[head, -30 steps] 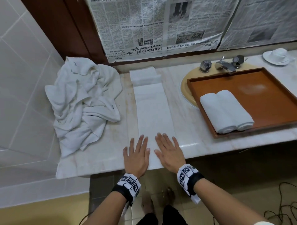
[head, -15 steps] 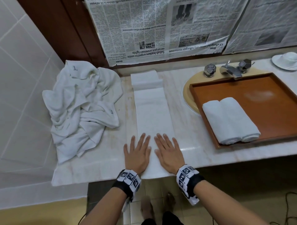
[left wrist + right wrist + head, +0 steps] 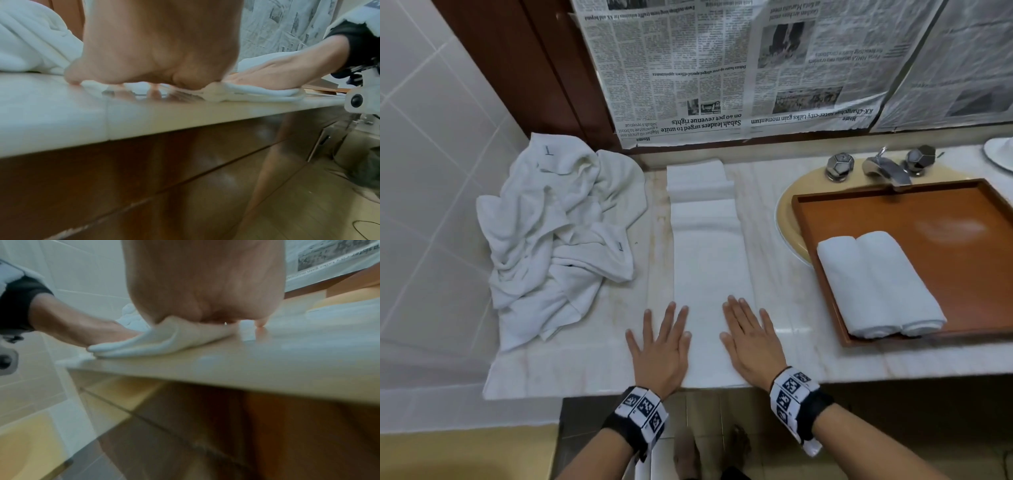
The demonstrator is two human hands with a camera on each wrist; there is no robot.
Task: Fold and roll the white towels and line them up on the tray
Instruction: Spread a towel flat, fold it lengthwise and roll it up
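Note:
A white towel (image 3: 709, 260) folded into a long narrow strip lies on the marble counter, running from the back wall to the front edge. My left hand (image 3: 662, 342) and right hand (image 3: 748, 337) press flat on its near end, fingers straight, one on each side edge. In the wrist views the towel's near end (image 3: 246, 93) (image 3: 156, 344) shows under both palms. Two rolled white towels (image 3: 876, 284) lie side by side at the left end of the brown tray (image 3: 935, 212). A heap of crumpled white towels (image 3: 558, 236) sits at the left.
The tray rests over a yellow sink (image 3: 787, 219) with a chrome tap (image 3: 883, 169). A white cup and saucer (image 3: 1000, 154) stand at the far right. Newspaper (image 3: 739, 68) covers the wall behind. The tiled wall closes the left side.
My hands have spread apart from the strip's middle toward its side edges, still flat on the near end. The camera has moved closer.

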